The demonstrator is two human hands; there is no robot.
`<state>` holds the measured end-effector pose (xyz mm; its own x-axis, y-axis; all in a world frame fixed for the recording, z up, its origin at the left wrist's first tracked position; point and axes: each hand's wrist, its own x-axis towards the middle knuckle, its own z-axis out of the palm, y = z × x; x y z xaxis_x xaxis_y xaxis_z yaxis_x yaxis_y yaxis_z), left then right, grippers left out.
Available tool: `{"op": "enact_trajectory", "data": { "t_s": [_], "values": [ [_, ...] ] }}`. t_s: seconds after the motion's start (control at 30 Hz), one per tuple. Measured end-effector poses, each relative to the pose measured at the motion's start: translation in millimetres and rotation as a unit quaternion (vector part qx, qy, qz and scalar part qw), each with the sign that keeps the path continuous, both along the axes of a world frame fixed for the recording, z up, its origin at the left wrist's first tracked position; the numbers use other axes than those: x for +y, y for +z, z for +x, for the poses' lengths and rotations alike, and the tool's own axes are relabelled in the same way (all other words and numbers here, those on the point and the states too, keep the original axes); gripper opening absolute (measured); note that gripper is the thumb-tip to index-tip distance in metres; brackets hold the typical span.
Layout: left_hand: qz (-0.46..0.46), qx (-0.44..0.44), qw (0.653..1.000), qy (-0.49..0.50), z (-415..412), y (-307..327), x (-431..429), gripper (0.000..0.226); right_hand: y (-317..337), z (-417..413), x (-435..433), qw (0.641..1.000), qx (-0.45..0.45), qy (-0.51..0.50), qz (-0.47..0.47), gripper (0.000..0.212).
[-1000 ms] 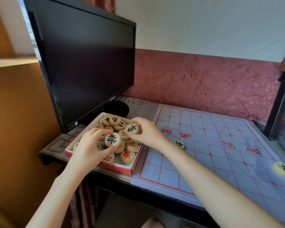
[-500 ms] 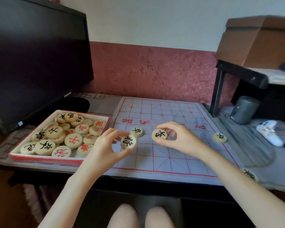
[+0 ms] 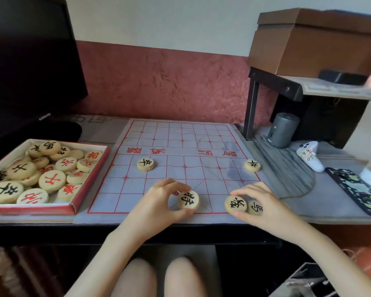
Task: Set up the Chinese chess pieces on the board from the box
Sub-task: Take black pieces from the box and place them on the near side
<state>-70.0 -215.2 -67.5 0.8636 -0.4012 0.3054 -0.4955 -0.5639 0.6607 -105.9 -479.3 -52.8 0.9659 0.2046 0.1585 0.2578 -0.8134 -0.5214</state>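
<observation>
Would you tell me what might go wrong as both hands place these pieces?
The right hand holds the elephant piece beside the corner piece, so it may knock that off its point. The left hand holds the general piece by the board's front edge; a slip could send it off the table.

head-worn view, angled down, close over the board (image 3: 180, 159)

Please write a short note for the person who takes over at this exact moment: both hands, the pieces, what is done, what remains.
Left hand pinches a black general at the near edge of the board, middle file.
Right hand pinches a second black piece near the right corner; a third piece lies beside it.
Done: left pawn and right pawn stand just before the river.
Left: the box holds most pieces, red and black.
</observation>
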Motion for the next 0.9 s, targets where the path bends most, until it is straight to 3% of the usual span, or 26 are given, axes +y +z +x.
{"op": "enact_trajectory", "data": {
  "t_s": [0.27, 0.4, 0.73, 0.9],
  "values": [
    [0.028, 0.005, 1.000, -0.004, -0.5, -3.6, 0.5, 0.045, -13.7, -3.2, -2.3, 0.997, -0.032, 0.004, -0.073, 0.039],
    [0.054, -0.009, 0.998, -0.006, -3.4, -4.1, 0.2, 0.046, -8.3, -5.5, 4.9, 0.999, -0.028, -0.009, -0.026, 0.051],
    [0.090, -0.059, 0.994, -0.006, -0.6, -15.4, 0.4, 0.062, -2.7, -0.3, 17.2, 1.000, -0.011, -0.002, 0.014, 0.038],
    [0.049, -0.033, 0.998, 0.012, -4.8, -7.9, 13.7, 0.060, 3.9, 12.1, 40.5, 0.998, -0.017, 0.041, 0.036, 0.034]
  ]
}}
